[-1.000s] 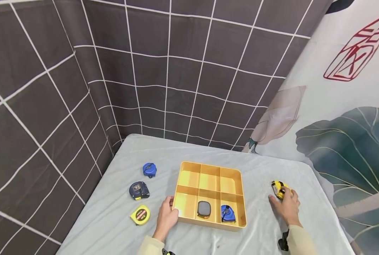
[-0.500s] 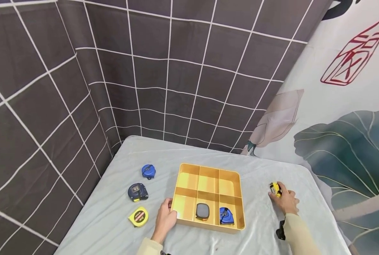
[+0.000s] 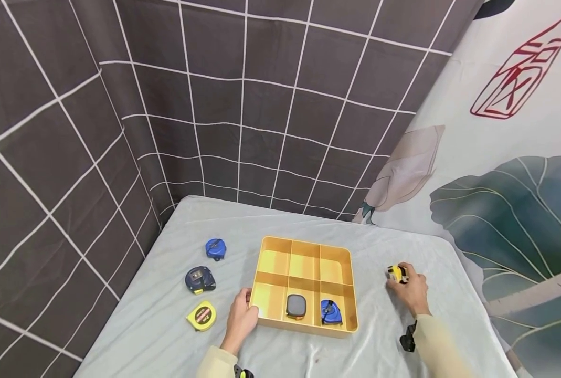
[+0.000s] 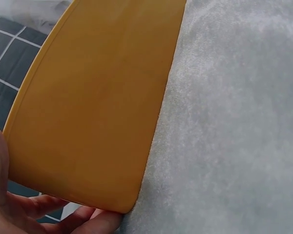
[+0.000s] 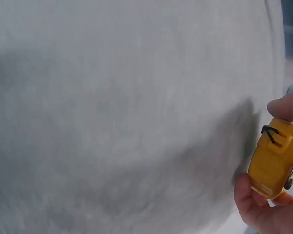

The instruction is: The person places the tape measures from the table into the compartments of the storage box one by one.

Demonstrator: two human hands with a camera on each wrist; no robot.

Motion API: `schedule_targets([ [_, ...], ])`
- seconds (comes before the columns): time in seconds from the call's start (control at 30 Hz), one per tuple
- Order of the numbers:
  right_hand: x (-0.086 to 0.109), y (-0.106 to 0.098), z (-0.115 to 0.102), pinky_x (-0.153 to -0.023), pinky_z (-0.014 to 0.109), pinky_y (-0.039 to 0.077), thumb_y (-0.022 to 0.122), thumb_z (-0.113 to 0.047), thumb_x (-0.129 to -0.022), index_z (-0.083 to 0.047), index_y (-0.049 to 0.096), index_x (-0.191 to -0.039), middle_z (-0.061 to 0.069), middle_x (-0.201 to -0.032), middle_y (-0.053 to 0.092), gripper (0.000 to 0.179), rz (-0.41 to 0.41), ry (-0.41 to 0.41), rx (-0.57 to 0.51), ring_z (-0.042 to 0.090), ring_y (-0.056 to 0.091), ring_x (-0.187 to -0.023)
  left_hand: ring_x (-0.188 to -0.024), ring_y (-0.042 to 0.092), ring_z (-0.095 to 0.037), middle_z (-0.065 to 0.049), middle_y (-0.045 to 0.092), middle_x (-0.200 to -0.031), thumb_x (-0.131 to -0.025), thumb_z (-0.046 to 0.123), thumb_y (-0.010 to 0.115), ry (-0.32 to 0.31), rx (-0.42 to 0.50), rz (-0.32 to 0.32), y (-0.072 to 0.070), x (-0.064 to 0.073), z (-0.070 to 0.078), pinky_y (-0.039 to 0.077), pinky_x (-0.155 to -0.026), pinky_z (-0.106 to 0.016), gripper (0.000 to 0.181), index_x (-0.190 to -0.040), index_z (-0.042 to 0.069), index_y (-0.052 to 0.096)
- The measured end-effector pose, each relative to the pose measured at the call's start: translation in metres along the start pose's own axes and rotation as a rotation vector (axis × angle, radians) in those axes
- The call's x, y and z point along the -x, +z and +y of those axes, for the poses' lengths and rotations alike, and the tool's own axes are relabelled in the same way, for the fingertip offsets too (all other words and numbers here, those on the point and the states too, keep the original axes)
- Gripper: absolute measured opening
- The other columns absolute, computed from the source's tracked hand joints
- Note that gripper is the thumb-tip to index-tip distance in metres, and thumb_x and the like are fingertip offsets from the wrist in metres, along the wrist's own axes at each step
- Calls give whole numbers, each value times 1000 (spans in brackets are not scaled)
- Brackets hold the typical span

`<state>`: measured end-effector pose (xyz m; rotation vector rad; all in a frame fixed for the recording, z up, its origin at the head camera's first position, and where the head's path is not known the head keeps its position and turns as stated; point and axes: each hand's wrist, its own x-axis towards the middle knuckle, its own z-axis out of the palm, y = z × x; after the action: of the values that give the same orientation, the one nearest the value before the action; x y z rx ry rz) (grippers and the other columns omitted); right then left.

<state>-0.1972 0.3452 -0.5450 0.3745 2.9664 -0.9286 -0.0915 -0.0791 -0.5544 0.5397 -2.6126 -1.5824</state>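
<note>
A: Reference: the yellow tray [image 3: 304,327], its middle as dial centre, 12 at the far edge. Right hand [image 3: 413,291]?

B: At 3 o'clock, apart from the yellow tray. Thumb and fingers clamped on a black-and-yellow tape measure [image 3: 394,273], gripped from opposite ends.

A: Is it touching the pale cloth [image 3: 148,325]?

B: Cannot tell from these views.

A: Left hand [image 3: 240,320]?

B: Clamped on the near corner of the yellow tray at 8 o'clock, fingers curled against the outside.

A: Contents?

B: Six compartments, two rows of three. Grey tape measure [image 3: 296,305] in the near middle one, between 6 and 7; blue-and-black tape measure [image 3: 333,314] in the near right one, between 4 and 5.

A: Beyond the left side?

B: Three on the pale cloth, spaced apart. Bright blue tape measure [image 3: 215,249], just short of 10; navy tape measure [image 3: 199,280], 9; lime-yellow tape measure [image 3: 202,316], between 8 and 9, label up.
</note>
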Motion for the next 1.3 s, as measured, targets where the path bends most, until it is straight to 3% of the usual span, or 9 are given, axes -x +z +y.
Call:
schedule_targets([
  [0.27, 15, 9, -44, -74, 50, 40, 67, -22, -79, -11, 44, -132, 27, -115, 41, 58, 65, -201, -5, 38, 41, -100, -92, 55, -24, -11, 58, -102, -70, -3, 46, 8, -1, -21, -2, 2, 3, 43, -81, -45, 47, -116, -1, 55],
  [0.6, 33, 8, -105, -72, 46, 41, 75, -14, -67, -11, 56, -120, 23, -108, 49, 57, 66, -458, -45, 35, 47, -93, -91, 55, -23, -10, 57, -101, -70, -3, 46, -20, 19, -21, 1, -1, 4, 43, -80, -44, 49, -117, 0, 55],
  [0.73, 44, 12, -124, -71, 44, 41, 77, -15, -65, -12, 57, -119, 21, -105, 52, 57, 21, -547, -50, 33, 50, -90, -88, 55, -21, -8, 58, -98, -69, -1, 47, -23, 11, -6, 2, -2, 2, 44, -78, -42, 48, -116, 1, 56],
  [1.03, 81, 35, -161, -69, 34, 44, 79, -18, -64, -18, 58, -116, 11, -104, 52, 57, -154, -649, -54, 20, 50, -83, -87, 55, -20, -8, 59, -97, -67, -2, 48, -24, 13, -5, 2, 3, 3, 43, -79, -40, 48, -115, 2, 57],
  [1.2, 98, 53, -187, -70, 30, 43, 78, -19, -67, -23, 58, -117, 3, -108, 50, 54, -254, -695, -56, 15, 46, -85, -88, 54, -21, -8, 57, -98, -68, -1, 49, 3, -14, -27, 0, 2, -1, 43, -78, -40, 48, -116, 2, 55],
  [1.3, 103, 62, -202, -70, 29, 44, 77, -20, -68, -23, 58, -116, 1, -106, 50, 52, -271, -744, -60, 14, 46, -85, -87, 53, -20, -7, 56, -99, -69, 3, 51, 30, -46, -42, -2, -2, 0, 43, -76, -40, 48, -116, 3, 55],
])
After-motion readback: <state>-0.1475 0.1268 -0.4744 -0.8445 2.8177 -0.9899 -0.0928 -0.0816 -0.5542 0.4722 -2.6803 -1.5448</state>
